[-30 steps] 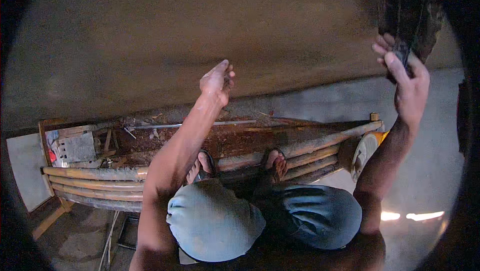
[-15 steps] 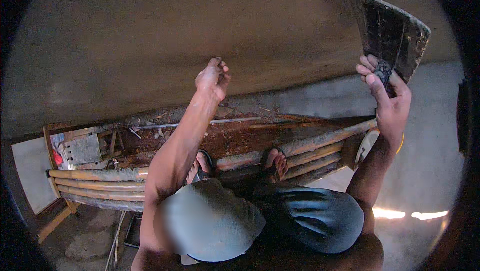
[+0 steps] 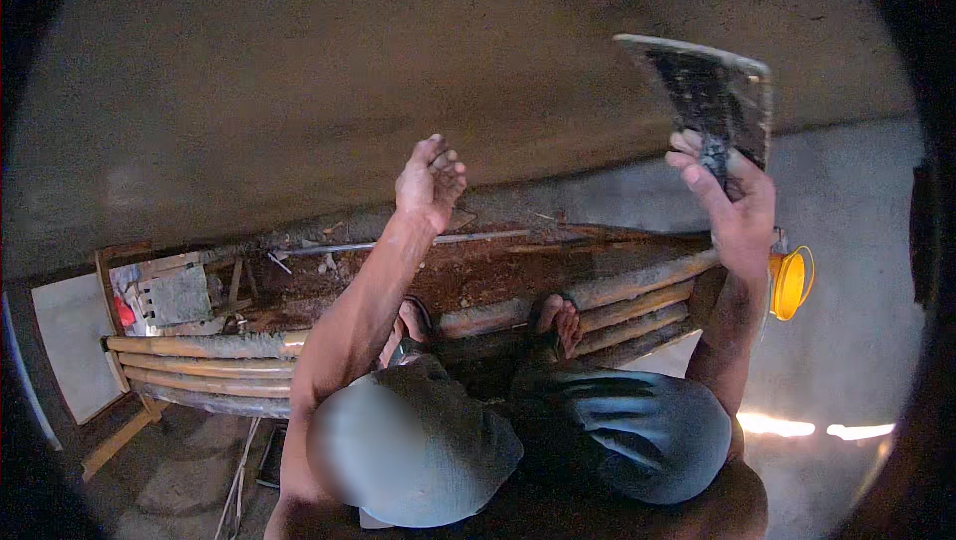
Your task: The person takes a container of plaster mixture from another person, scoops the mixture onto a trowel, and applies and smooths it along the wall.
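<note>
A dark, flat plastering float [image 3: 722, 92] with a pale worn edge is in my right hand [image 3: 745, 210]. My fingers wrap round its handle, and its back faces me. The float is tilted against or close to the brown plastered wall [image 3: 329, 82]; whether it touches cannot be told. My left hand [image 3: 428, 184] is raised in front of the wall's lower part, its fingers curled in and nothing showing in them.
My feet stand on a platform of bamboo poles [image 3: 209, 346]. Behind it lies reddish rubble [image 3: 478, 271] with a long thin rod. A yellow bucket [image 3: 787, 283] is at the right, by a grey wall [image 3: 846, 192]. A pale board [image 3: 80, 351] leans at the far left.
My right hand and the float have moved left and down, uncovering more of the yellow bucket. My left hand has dropped slightly and turned.
</note>
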A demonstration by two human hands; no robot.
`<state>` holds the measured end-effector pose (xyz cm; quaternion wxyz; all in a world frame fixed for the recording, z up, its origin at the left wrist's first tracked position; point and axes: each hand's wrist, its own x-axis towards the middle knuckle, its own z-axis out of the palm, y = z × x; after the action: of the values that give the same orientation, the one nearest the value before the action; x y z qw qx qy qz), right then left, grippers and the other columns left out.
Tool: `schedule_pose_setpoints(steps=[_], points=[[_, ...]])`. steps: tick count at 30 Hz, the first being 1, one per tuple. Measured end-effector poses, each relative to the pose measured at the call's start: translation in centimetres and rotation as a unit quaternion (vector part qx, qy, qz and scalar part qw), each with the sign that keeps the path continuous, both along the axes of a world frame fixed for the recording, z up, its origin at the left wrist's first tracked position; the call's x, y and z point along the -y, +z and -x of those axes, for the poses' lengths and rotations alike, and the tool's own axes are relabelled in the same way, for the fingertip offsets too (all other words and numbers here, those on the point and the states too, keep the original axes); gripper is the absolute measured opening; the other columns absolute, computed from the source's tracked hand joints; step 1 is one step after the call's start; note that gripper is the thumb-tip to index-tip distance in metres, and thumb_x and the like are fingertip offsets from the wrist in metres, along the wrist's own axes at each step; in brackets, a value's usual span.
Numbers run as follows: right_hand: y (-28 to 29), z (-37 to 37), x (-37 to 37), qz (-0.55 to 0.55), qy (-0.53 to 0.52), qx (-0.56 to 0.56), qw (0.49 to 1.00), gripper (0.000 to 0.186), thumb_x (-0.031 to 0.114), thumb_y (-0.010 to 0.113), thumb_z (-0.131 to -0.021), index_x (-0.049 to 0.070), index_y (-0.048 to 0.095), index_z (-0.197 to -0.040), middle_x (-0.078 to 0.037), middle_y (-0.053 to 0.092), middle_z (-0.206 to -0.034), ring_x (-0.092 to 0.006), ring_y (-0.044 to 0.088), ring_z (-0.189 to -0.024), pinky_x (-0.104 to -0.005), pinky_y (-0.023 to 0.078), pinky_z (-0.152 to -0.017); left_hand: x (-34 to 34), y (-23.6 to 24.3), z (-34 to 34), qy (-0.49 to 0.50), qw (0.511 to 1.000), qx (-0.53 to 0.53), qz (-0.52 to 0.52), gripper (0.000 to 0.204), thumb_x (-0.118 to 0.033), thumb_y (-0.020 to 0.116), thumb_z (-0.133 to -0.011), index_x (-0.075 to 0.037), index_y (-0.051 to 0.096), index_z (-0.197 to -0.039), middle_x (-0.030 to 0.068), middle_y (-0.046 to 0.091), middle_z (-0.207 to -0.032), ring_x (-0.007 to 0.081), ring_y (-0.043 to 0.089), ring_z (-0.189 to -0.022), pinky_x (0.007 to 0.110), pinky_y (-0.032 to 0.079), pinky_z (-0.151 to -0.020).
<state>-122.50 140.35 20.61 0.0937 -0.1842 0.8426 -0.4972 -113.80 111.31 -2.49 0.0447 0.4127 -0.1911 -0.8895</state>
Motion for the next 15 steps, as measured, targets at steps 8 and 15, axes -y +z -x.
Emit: schedule_pose_setpoints(steps=[8, 15], points=[[-5.0, -0.1, 1.1, -0.095, 0.080, -0.022, 0.992, 0.029, 0.014, 0.072, -0.091, -0.001, 0.070, -0.115, -0.008, 0.075, -0.104, -0.0151, 0.068, -0.097, -0.0312, 0.052, -0.089, 0.5, 0.0, -0.5, -0.010, 0.997, 0.043, 0.056, 0.015, -0.024, 0.073, -0.093, -0.013, 0.062, -0.096, 0.0018, 0.062, -0.082, 0.0174, 0.061, -0.074, 0.034, 0.052, -0.065], [-18.7, 2.5, 4.2, -0.385, 0.147, -0.130, 0.902, 0.028, 0.029, 0.064, -0.093, 0.004, 0.071, -0.104, -0.024, 0.070, -0.097, -0.0422, 0.067, -0.091, -0.0504, 0.054, -0.084, 1.6, -1.0, -7.0, -0.046, 0.985, 0.078, 0.150, 0.016, -0.017, 0.075, -0.090, -0.009, 0.064, -0.097, 0.0022, 0.064, -0.088, 0.0182, 0.063, -0.079, 0.034, 0.053, -0.069]])
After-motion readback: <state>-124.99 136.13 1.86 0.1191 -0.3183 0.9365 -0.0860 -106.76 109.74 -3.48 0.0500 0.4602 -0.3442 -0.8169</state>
